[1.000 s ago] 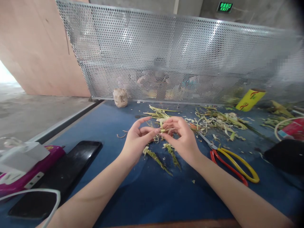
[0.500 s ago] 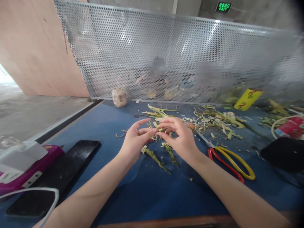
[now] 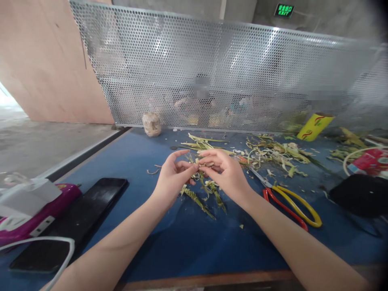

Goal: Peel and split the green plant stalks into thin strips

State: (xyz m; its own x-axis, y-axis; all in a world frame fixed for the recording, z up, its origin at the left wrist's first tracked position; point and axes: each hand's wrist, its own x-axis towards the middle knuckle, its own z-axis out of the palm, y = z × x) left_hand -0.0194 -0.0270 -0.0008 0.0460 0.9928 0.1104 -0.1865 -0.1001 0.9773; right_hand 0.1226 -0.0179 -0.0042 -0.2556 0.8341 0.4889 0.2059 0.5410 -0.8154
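Tabletop [image 3: 182, 250]: smooth, semi-matt w/ soft sheen; front edge [image 3: 218, 278] looks wood, matt. Scissors [image 3: 274, 188]: bare metal blades [image 3: 258, 176], glossy plas.-look handles [image 3: 318, 220]. Phone [image 3: 95, 206]: glossy glass-type face. Power strip [image 3: 64, 203]: shiny plas.; charger [image 3: 36, 196] smooth, semi-gloss plas.; cable [image 3: 72, 246] smooth plas. too. Mesh panel [image 3: 182, 52]: perf. sheet metal, v. shiny in spots. Board [image 3: 51, 60]: matt wood, fairly smooth. Floor [image 3: 60, 141]: dull, concrete-like. Stems [image 3: 198, 201]: rough, fibrous, matt.

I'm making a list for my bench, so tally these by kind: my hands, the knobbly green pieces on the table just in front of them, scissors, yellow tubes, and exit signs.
Hands: 2 (left hand, right hand)
Knobbly green pieces on the table: 2
Scissors: 1
Yellow tube: 1
Exit sign: 1
Total: 7
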